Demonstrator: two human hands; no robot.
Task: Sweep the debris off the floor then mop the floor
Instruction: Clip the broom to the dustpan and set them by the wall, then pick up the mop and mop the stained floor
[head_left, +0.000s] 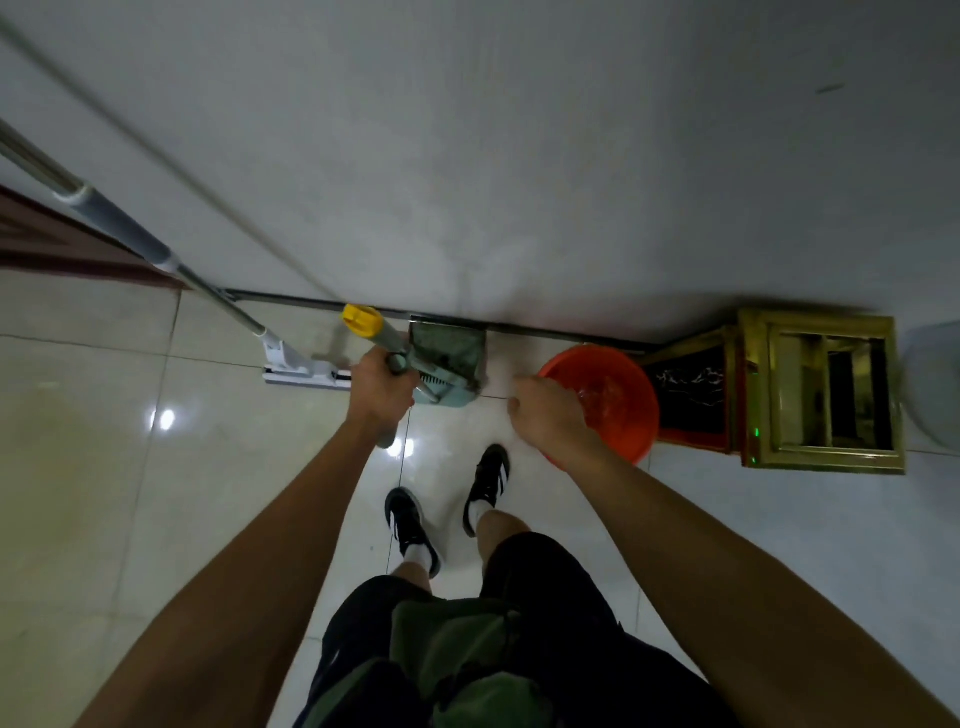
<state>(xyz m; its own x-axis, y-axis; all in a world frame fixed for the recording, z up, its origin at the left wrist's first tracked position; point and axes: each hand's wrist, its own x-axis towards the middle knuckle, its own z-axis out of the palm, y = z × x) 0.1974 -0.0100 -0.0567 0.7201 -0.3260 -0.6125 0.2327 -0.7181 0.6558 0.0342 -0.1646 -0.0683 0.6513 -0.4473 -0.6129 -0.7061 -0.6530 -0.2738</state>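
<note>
A glossy pale tiled floor (130, 493) meets a plain white wall (519, 130) along a dark baseboard strip, and ceiling lights glint off the tiles near the middle of the view. The person stands facing the wall in black shoes (410, 525) with white socks and dark shorts.

The left hand (382, 387) is curled tight around a grey-green handle (387, 335) tipped with a yellow cap (361, 318). That handle runs down to a pale green dustpan (447, 364) standing on the floor against the wall, its dark inner face turned toward the camera. Whether a broom is clipped in with it I cannot tell.

Just left of the dustpan, a flat mop (301, 371) rests with its white head on the tiles and its long grey and metal pole leaning up toward the upper left, against the wall.

The right hand (550, 415) hangs above the near rim of an orange basin (613, 395) holding water; the fingers are loosely bent and grip nothing. The basin sits on the floor by the wall, just right of the dustpan.

Right of the basin stands a gold-framed stand (821, 395) with dark panels, and small green lights show on its lower edge.
</note>
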